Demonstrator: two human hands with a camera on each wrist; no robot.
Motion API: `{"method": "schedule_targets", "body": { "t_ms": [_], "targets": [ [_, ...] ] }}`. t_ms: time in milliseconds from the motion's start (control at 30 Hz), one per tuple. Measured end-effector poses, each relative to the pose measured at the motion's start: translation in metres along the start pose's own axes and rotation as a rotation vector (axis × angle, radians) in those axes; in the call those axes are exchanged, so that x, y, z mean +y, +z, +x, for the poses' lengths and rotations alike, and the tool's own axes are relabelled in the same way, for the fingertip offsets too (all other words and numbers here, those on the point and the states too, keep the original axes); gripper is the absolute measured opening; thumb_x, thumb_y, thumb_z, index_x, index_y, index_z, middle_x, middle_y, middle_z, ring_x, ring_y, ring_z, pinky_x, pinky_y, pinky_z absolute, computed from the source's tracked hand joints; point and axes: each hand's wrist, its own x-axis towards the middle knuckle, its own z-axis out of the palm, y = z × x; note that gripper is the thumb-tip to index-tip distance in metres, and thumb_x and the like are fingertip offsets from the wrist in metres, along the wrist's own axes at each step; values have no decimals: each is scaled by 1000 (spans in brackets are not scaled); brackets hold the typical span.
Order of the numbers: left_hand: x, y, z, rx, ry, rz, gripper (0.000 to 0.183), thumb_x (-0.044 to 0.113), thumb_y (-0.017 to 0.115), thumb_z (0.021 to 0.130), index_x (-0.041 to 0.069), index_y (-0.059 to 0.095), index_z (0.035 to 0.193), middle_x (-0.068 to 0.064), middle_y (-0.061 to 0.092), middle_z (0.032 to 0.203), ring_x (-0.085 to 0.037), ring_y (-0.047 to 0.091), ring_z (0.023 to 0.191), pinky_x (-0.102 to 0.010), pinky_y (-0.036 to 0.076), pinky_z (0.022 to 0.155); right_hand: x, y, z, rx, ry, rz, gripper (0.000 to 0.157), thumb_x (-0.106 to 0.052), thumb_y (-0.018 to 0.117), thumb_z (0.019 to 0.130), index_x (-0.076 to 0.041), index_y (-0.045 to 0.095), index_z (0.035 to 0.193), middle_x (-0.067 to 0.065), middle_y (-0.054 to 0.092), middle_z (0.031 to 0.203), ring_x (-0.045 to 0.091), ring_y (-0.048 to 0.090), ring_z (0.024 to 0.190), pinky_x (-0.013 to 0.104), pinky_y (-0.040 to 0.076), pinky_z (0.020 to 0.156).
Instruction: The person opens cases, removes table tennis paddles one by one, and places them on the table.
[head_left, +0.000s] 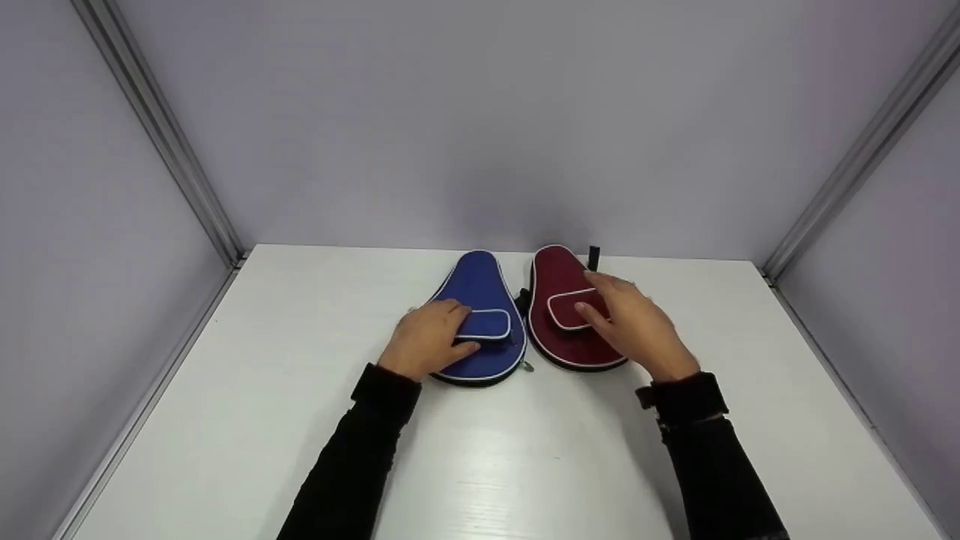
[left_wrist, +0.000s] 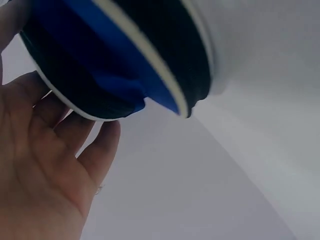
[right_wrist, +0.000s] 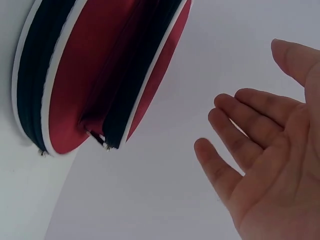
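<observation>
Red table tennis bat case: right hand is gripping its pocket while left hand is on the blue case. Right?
Not quite: the right hand isn't gripping the pocket of the red table tennis bat case. The right wrist view shows its fingers extended and clear of it. The left hand is on the blue case, as you said.

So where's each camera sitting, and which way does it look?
Head: worn on the head, looking forward and down at a blue case, a red case and a white table; the left hand, right hand and dark sleeves show.
Left wrist: on that wrist, looking at the blue case; left palm and fingers show.
Right wrist: on that wrist, looking at the red case; right palm and fingers show.
Head and left wrist views share the blue case and left hand.
</observation>
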Motion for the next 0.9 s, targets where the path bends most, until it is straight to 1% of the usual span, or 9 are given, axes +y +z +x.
{"method": "schedule_targets", "body": {
  "t_ms": [133,300,433,500,567,633,733,833,900],
  "targets": [
    [2,-7,-2,-29,-22,21,73,53,85,107,-1,73,155,-25,71,163,-44,68,154,-62,60,127,-10,5,-1,20,-58,8,63,-34,66,121,-4,53,174,25,59,176,49,56,166,69,48,136],
    [4,-14,-2,-77,-61,-3,78,52,90,102,-5,73,152,-28,68,166,-45,65,158,-60,55,133,-23,13,-1,59,-132,-8,54,-32,73,118,-5,64,164,21,70,164,44,70,151,65,58,127],
    [3,-17,-3,-104,-85,-25,78,48,92,100,-7,73,152,-28,68,165,-46,65,157,-59,55,134,-33,22,-2,68,-194,-36,47,-28,78,115,-1,71,153,22,76,154,42,75,143,61,61,124],
    [3,-18,-5,-117,-91,-34,77,47,93,100,-7,73,151,-28,70,164,-45,66,156,-58,55,134,-37,27,-3,59,-224,-45,41,-25,80,113,0,74,146,22,79,148,40,76,142,58,62,123],
    [3,-20,-6,-124,-92,-41,77,46,93,99,-7,73,151,-27,71,162,-44,68,154,-58,56,133,-42,33,-4,48,-251,-41,34,-21,82,112,-1,77,139,18,81,137,36,79,132,54,65,118],
    [3,-21,-7,-125,-89,-49,74,46,94,99,-6,75,148,-26,74,157,-43,71,150,-58,58,130,-45,38,-5,40,-278,-39,24,-16,83,109,-2,79,128,14,81,122,30,79,116,50,69,107],
    [3,-21,-8,-107,-77,-55,69,46,94,97,-6,78,140,-24,80,145,-41,77,138,-58,63,123,-49,45,-6,18,-317,-35,12,-10,85,106,-4,79,114,8,76,103,22,72,96,43,67,88],
    [3,-21,-7,-93,-67,-59,65,46,95,95,-5,80,132,-22,82,134,-41,79,128,-58,66,116,-52,53,-6,-28,-338,-37,10,-7,87,103,-3,81,111,7,76,99,20,71,91,41,66,84],
    [4,-22,-7,-96,-68,-60,65,46,95,95,-6,80,133,-23,82,137,-41,79,129,-58,66,116,-53,58,-6,-58,-340,-32,12,-5,88,102,-1,82,111,10,78,100,22,74,92,42,68,84]
  ]
}}
